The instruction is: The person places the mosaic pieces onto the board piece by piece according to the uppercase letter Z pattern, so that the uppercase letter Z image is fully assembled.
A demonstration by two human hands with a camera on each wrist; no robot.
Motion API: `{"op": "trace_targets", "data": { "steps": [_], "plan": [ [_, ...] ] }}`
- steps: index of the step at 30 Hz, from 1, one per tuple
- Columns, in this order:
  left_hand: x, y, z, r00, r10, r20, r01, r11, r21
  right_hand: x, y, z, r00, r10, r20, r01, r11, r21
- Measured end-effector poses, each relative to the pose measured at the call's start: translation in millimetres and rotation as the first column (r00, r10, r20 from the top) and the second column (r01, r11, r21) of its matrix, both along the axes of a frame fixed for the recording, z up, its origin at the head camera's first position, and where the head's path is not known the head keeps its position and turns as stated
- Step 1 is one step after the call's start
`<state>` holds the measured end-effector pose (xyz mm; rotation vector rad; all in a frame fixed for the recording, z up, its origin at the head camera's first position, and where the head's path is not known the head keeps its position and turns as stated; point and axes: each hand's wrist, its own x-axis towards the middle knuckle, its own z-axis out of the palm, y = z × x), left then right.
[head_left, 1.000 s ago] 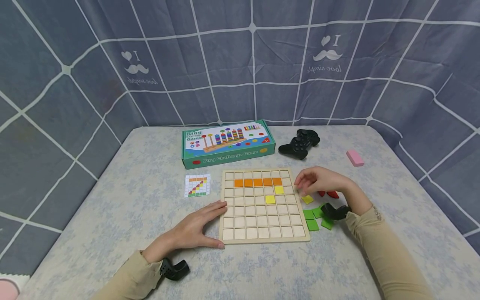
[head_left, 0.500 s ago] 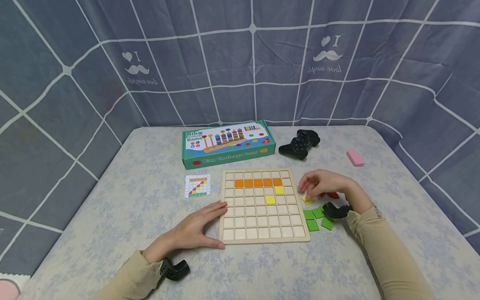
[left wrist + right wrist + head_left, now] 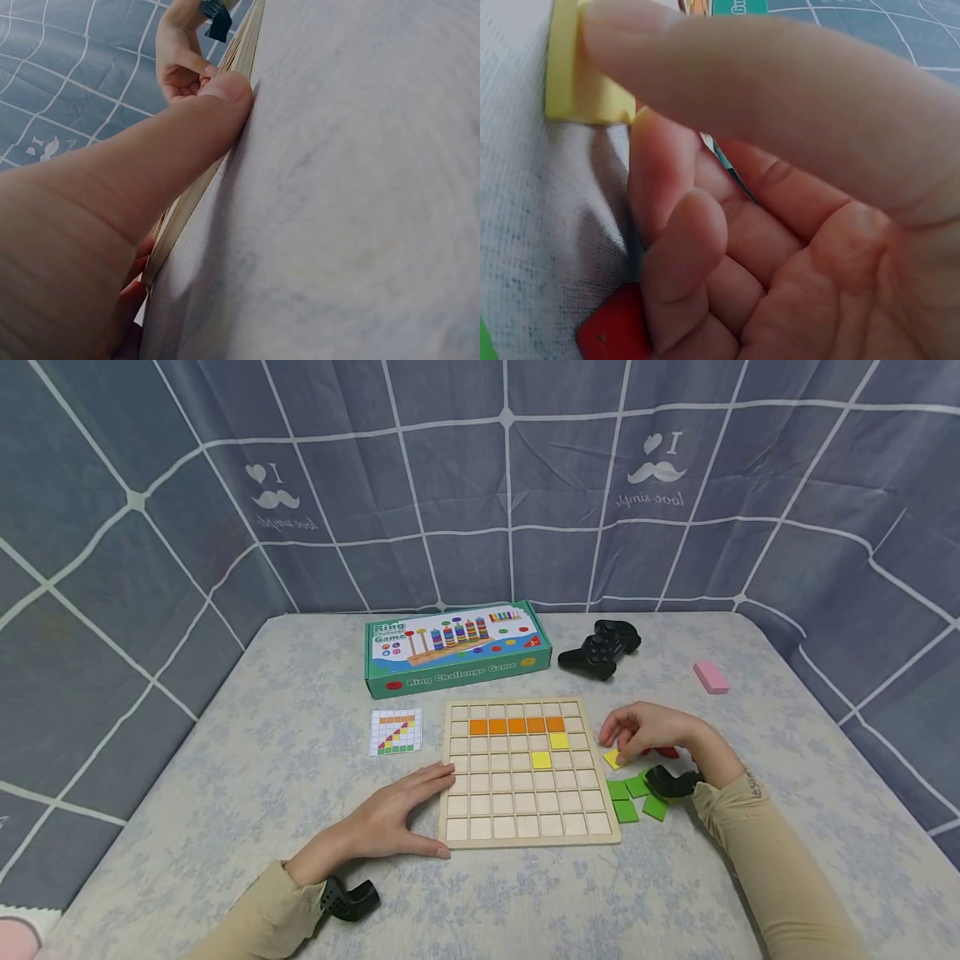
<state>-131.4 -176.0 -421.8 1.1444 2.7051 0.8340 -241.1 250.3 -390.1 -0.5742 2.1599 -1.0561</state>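
A wooden grid board [image 3: 525, 845] lies in the middle of the table, with a row of orange tiles [image 3: 515, 725] and two yellow tiles set in its squares. My left hand [image 3: 386, 814] rests at the board's left edge, its fingers and thumb spread along the rim; in the left wrist view the thumb [image 3: 229, 88] presses the board's side. Right of the board, my right hand [image 3: 652, 729] pinches a loose yellow tile [image 3: 592, 90], with the thumb on its edge and the other fingers curled close by. Red pieces [image 3: 619, 326] lie partly hidden under this hand.
Several green tiles [image 3: 624, 811] lie by the board's right edge. A pattern card [image 3: 395, 732] lies to the left. Behind are a green game box [image 3: 457, 652] and a black game controller [image 3: 600, 648]. A pink block [image 3: 710, 677] lies at the right.
My right hand has come down and slightly back to the right, onto the loose yellow tile, which has turned a little. My left hand stays in place.
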Motion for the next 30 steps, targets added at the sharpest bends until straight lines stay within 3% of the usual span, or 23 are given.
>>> {"op": "trace_targets", "data": {
  "steps": [6, 13, 19, 26, 30],
  "plan": [
    [0.0, 0.2, -0.1, 1.0, 0.004, 0.009, -0.004, 1.0, -0.004, 1.0, -2.1, 0.5, 1.0, 0.023, -0.013, -0.023, 0.999, 0.023],
    [-0.1, 0.8, 0.4, 1.0, 0.004, 0.017, -0.004, 1.0, -0.002, 5.6, -5.8, 5.8, 0.995, 0.043, -0.089, -0.036, 0.996, 0.078],
    [-0.6, 0.7, 0.1, 1.0, 0.002, 0.017, -0.002, 1.0, -0.002, 8.0, -13.0, 11.3, 0.989, 0.022, -0.149, -0.004, 0.993, 0.117],
    [-0.5, 1.0, 0.1, 1.0, -0.001, 0.018, 0.001, 1.0, 0.0, 19.3, -35.3, 23.3, 0.972, 0.015, -0.235, -0.018, 1.0, -0.013],
    [-0.8, 0.8, 0.2, 1.0, 0.002, 0.024, -0.002, 1.0, 0.001, 26.3, -55.9, 24.5, 0.97, 0.003, -0.243, -0.026, 0.996, -0.09]
  ]
}}
